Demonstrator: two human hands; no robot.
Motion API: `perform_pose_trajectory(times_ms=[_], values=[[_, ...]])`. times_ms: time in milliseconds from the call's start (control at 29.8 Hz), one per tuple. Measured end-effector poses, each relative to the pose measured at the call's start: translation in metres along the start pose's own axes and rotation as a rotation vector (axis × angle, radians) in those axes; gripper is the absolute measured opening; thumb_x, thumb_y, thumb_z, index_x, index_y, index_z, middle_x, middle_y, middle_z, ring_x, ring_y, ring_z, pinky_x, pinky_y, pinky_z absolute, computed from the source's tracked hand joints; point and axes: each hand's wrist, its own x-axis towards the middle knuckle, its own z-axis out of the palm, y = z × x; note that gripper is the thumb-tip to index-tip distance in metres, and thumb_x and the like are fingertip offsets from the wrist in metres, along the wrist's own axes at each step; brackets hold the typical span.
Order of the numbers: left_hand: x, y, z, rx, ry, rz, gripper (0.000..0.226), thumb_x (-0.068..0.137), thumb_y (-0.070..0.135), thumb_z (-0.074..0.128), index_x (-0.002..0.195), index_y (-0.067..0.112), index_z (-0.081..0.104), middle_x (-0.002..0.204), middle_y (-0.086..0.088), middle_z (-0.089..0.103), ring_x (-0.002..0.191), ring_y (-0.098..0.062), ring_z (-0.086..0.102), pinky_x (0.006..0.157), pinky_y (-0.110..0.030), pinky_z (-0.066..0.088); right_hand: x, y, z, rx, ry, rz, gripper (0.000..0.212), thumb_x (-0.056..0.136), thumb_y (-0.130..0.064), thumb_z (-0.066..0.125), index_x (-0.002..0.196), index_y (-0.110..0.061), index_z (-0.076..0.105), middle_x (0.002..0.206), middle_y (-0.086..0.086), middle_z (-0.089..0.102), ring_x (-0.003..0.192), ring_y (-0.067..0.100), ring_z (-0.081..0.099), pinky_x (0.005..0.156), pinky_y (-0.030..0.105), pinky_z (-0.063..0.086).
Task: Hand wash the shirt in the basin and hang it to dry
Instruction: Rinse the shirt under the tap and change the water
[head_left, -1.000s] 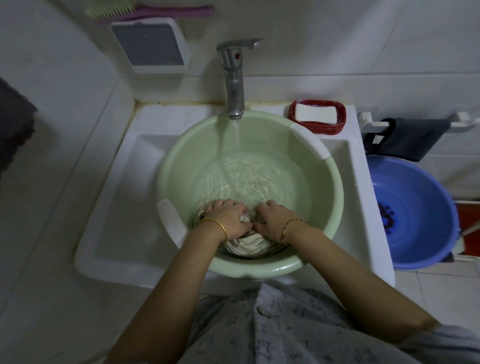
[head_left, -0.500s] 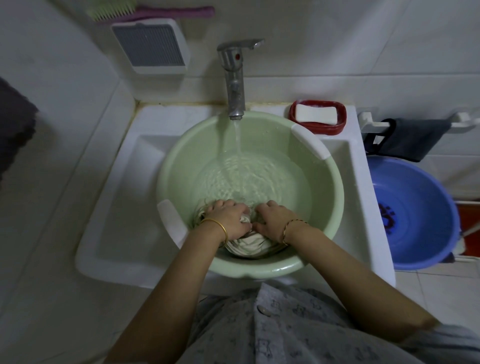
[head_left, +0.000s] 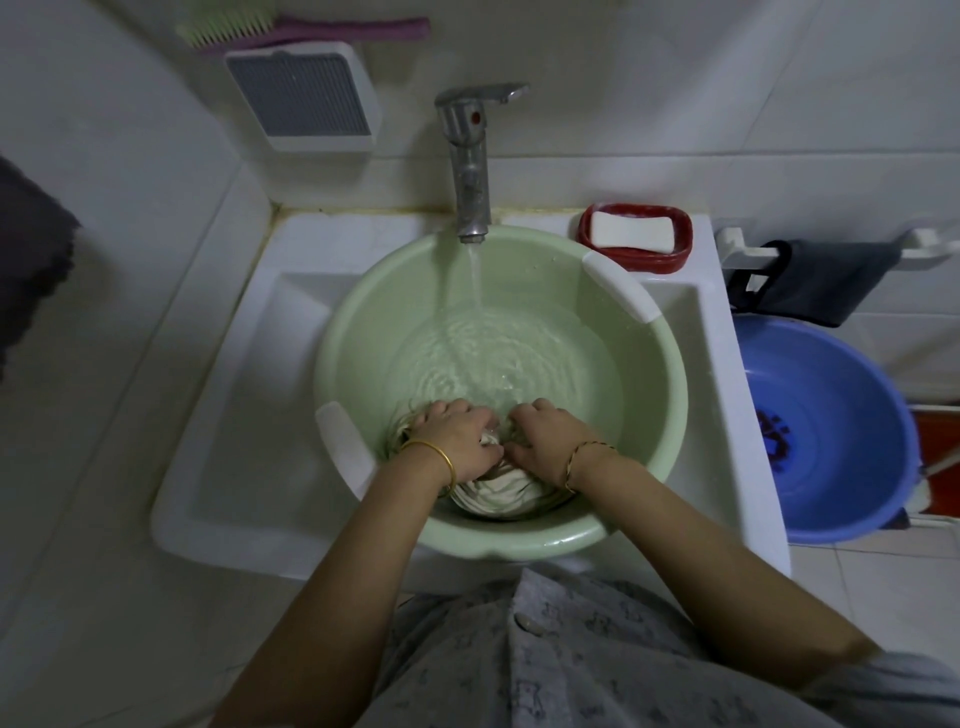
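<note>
— While bunched into a wet, pale wad, sitting where?
— Lower middle of the frame: shirt (head_left: 493, 500) pressed against the near wall of the green basin (head_left: 363, 322), partly under water, with folds visible beneath both wrists.
— Held how?
— Gripped from above: left hand (head_left: 457, 439) on the wad's left side, fingers (head_left: 475, 415) curled down and clamped into the cloth; right hand (head_left: 548, 439) just beside it, fingers (head_left: 524, 411) likewise curled and clamped on the same wad. Knuckles of the two nearly touching at the centre.
— Worn on the wrists?
— On the left, gold bangle (head_left: 435, 451); on the right, thin twisted bracelet (head_left: 581, 456).
— And the basin itself?
— Seated in the white sink (head_left: 234, 441), with white grips on its rim at upper right and lower left. Partly filled with rippled water, fed by a thin stream (head_left: 475, 275) dropping from the metal tap (head_left: 470, 171) at upper centre.
— Around it?
— Just right of the tap, on the sink's back ledge: red soap dish (head_left: 638, 261) with a white bar of soap (head_left: 634, 232). Right edge of the frame: blue basin (head_left: 841, 415) beside the sink, below a dark cloth (head_left: 826, 280) draped over a white rail (head_left: 740, 250). Upper left: white vented box (head_left: 301, 98) on the tiled wall, with a green-bristled, purple-handled brush (head_left: 337, 26) just above it. Far left edge: part of a dark towel (head_left: 31, 260), mostly cut off.
</note>
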Motion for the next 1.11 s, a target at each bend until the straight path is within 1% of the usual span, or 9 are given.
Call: perform_pose_trajectory(times_ms=[134, 268, 369, 470, 604, 738, 906, 1007, 1107], values=[[0.005, -0.004, -0.001, -0.149, 0.18, -0.001, 0.038, 0.087, 0.029, 0.055, 0.125, 0.025, 0.056, 0.132, -0.004, 0.049, 0.125, -0.026, 0.039, 0.108, -0.034, 0.03, -0.002, -0.002, -0.013, 0.06, 0.183, -0.056, 0.038, 0.094, -0.026, 0.048, 0.129, -0.011, 0.049, 0.127, 0.012, 0.047, 0.114, 0.032, 0.05, 0.094, 0.04, 0.044], [0.01, -0.012, -0.011, -0.24, 0.469, -0.013, 0.03, 0.079, 0.017, 0.057, 0.107, 0.014, 0.066, 0.115, -0.01, 0.06, 0.112, -0.032, 0.051, 0.099, -0.037, 0.038, -0.001, -0.008, -0.042, 0.138, 0.48, -0.172, 0.034, 0.091, -0.013, 0.05, 0.124, -0.009, 0.055, 0.131, 0.011, 0.046, 0.109, 0.033, 0.055, 0.087, 0.043, 0.048], [0.011, -0.014, -0.019, -0.303, 0.626, -0.018, 0.036, 0.07, 0.019, 0.048, 0.097, 0.009, 0.068, 0.106, -0.012, 0.063, 0.105, -0.034, 0.055, 0.095, -0.038, 0.04, 0.002, -0.021, -0.077, 0.122, 0.746, -0.268, 0.043, 0.082, 0.0, 0.051, 0.125, -0.003, 0.053, 0.139, 0.017, 0.042, 0.111, 0.038, 0.054, 0.08, 0.046, 0.052], [0.009, -0.013, -0.019, -0.323, 0.702, -0.011, 0.036, 0.067, 0.016, 0.048, 0.094, 0.008, 0.069, 0.105, -0.014, 0.063, 0.103, -0.036, 0.056, 0.093, -0.037, 0.04, 0.009, -0.038, -0.11, 0.084, 0.921, -0.313, 0.058, 0.076, 0.005, 0.05, 0.133, -0.001, 0.046, 0.145, 0.021, 0.035, 0.116, 0.041, 0.049, 0.083, 0.047, 0.051], [0.004, -0.011, -0.017, -0.345, 0.745, 0.004, 0.034, 0.067, 0.011, 0.049, 0.094, 0.007, 0.069, 0.107, -0.015, 0.063, 0.104, -0.036, 0.055, 0.094, -0.036, 0.039, 0.025, -0.054, -0.141, -0.045, 0.973, -0.193, 0.076, 0.077, 0.01, 0.048, 0.147, -0.007, 0.024, 0.157, 0.014, 0.015, 0.111, 0.036, 0.046, 0.079, 0.041, 0.048], [0.0, -0.007, -0.019, -0.366, 0.765, 0.014, 0.034, 0.066, 0.009, 0.05, 0.094, 0.009, 0.069, 0.106, -0.013, 0.063, 0.104, -0.035, 0.055, 0.094, -0.035, 0.039, 0.038, -0.058, -0.155, -0.132, 0.91, -0.126, 0.079, 0.084, 0.006, 0.045, 0.151, -0.013, 0.007, 0.16, 0.005, -0.001, 0.115, 0.033, 0.042, 0.084, 0.04, 0.045], [-0.002, -0.006, -0.02, -0.376, 0.734, -0.005, 0.035, 0.068, 0.011, 0.048, 0.096, 0.008, 0.069, 0.109, -0.013, 0.061, 0.109, -0.033, 0.052, 0.098, -0.039, 0.04, 0.044, -0.058, -0.156, -0.19, 0.864, -0.072, 0.081, 0.087, 0.0, 0.048, 0.151, -0.015, 0.001, 0.159, 0.004, -0.009, 0.114, 0.032, 0.042, 0.08, 0.038, 0.044], [-0.001, -0.006, -0.02, -0.366, 0.72, -0.016, 0.037, 0.069, 0.012, 0.046, 0.097, 0.008, 0.069, 0.111, -0.013, 0.061, 0.11, -0.033, 0.051, 0.099, -0.039, 0.039, 0.044, -0.058, -0.154, -0.224, 0.887, -0.056, 0.082, 0.085, 0.003, 0.047, 0.151, -0.018, 0.003, 0.159, 0.005, -0.007, 0.106, 0.032, 0.045, 0.075, 0.038, 0.043], [-0.001, -0.008, -0.018, -0.377, 0.719, -0.019, 0.037, 0.069, 0.012, 0.046, 0.097, 0.008, 0.069, 0.111, -0.013, 0.061, 0.11, -0.033, 0.051, 0.099, -0.038, 0.039, 0.044, -0.056, -0.156, -0.26, 0.897, -0.051, 0.08, 0.086, 0.002, 0.047, 0.151, -0.019, 0.004, 0.159, 0.006, -0.002, 0.106, 0.034, 0.046, 0.077, 0.04, 0.043]])
